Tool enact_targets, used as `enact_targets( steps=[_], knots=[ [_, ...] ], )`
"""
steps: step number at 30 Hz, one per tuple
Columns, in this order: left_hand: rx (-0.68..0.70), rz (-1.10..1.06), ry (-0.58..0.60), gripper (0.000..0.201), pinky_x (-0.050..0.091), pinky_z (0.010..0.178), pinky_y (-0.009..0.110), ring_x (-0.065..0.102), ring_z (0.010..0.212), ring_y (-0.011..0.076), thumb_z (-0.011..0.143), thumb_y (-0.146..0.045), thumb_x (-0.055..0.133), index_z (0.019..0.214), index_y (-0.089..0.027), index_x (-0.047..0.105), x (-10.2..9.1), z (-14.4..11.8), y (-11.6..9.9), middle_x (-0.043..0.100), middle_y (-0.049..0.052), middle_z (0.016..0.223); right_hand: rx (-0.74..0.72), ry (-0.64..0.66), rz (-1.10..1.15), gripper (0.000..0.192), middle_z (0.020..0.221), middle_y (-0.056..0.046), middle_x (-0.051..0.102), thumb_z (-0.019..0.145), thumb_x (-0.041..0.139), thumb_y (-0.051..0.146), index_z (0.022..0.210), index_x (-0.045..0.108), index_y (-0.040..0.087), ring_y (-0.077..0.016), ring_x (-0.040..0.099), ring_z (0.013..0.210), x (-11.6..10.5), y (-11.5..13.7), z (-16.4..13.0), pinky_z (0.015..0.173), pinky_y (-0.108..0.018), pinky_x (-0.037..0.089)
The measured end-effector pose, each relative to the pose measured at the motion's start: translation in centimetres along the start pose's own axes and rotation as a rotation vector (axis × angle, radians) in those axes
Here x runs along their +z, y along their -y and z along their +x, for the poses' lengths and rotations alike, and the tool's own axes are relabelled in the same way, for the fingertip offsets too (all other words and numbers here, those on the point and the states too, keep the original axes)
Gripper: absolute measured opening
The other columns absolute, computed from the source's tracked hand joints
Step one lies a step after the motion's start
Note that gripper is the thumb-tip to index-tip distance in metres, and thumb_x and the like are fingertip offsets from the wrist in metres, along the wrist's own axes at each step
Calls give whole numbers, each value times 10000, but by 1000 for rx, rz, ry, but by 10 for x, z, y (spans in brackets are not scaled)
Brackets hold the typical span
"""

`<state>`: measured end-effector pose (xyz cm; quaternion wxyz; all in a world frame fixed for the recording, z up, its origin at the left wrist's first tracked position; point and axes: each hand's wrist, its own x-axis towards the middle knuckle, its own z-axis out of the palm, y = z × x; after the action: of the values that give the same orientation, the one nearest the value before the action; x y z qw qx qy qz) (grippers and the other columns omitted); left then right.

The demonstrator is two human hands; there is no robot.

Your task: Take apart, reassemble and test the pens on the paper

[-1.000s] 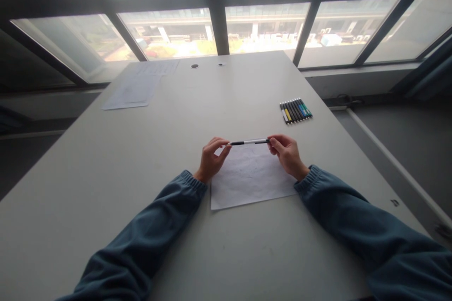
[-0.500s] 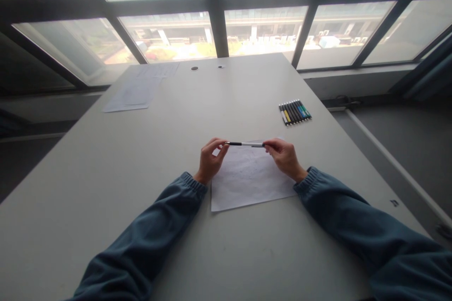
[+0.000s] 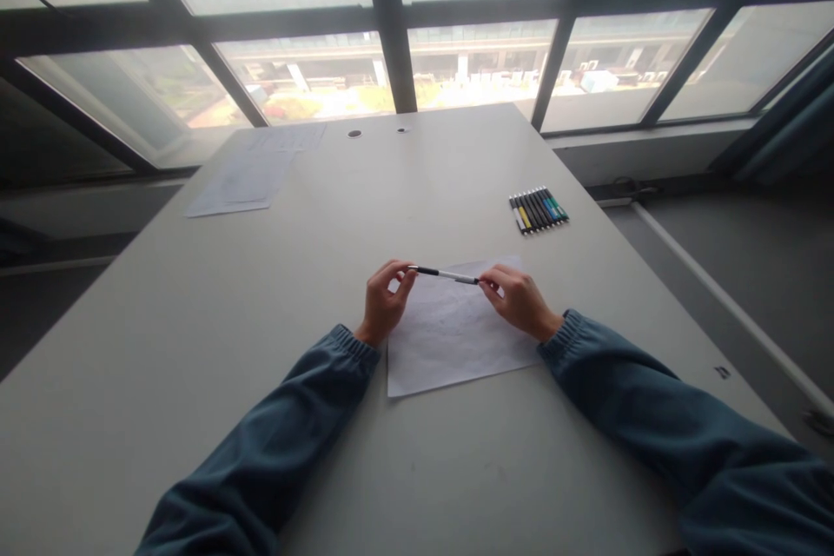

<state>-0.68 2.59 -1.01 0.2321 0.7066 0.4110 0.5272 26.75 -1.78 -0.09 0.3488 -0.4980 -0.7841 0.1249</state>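
A pen [image 3: 449, 275] with a black grip and a white barrel stretches between my hands, its right end a little lower than its left. My left hand [image 3: 386, 300] pinches the tip end between thumb and fingers. At the other end, the thumb and fingers of my right hand [image 3: 518, 302] are closed on the pen's clip end. Beneath the pen and partly under my hands lies a white sheet of paper [image 3: 456, 347] with faint marks on it.
A row of several pens [image 3: 539, 210], mostly black with white, yellow, blue and green ones, lies at the right of the white table [image 3: 326, 208]. More paper sheets [image 3: 244, 178] rest at the far left. Two small round holes sit near the back edge, before the windows.
The pen has gone from nearly level to slanted, its right end now lower. My right hand has shifted slightly left and down. The view has also moved a little.
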Motion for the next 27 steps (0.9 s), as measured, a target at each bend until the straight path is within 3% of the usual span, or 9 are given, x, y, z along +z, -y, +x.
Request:
enact_targets(
  steps=[7,11,14,19,23,27],
  knots=[
    [-67,-35,9,216,512,741,265,659,831,153,939,-383,629,971,-182,702,0,1,1,687,50,909,-163,2,-10,151,804,-38,653,941,550,151,857,671,184,-143,576,708,0,1,1,716,-250,435],
    [-124,-40,-18,410,514,725,250,653,859,151,909,-408,667,1265,-217,593,0,4,-3,681,49,986,-148,-79,-14,150,775,-28,638,929,555,152,841,671,186,-142,578,702,0,-6,4,724,-248,442],
    [-148,-68,-72,569,519,704,243,641,830,140,868,-419,711,1359,-226,496,1,6,-1,658,49,1016,-35,-157,-62,175,736,-18,620,930,554,179,792,661,178,-137,571,673,-6,-19,8,717,-246,437],
    [-153,-13,-20,488,529,712,254,654,843,152,887,-404,667,1315,-214,530,1,6,2,662,37,962,242,-260,-212,166,730,-28,659,886,592,197,738,664,168,-149,583,677,-21,-46,16,716,-254,421],
    [-116,107,129,317,531,737,268,644,767,140,906,-356,615,1183,-202,626,2,5,-2,687,11,859,454,-234,-321,162,765,-44,714,877,597,229,755,687,171,-165,620,709,-28,-58,19,729,-262,419],
    [-67,182,296,232,517,744,264,618,708,129,909,-323,588,1089,-208,678,3,4,-4,703,-5,785,571,-174,-399,196,801,-62,744,894,570,256,772,706,185,-185,657,744,-26,-61,23,740,-271,430]
  ],
)
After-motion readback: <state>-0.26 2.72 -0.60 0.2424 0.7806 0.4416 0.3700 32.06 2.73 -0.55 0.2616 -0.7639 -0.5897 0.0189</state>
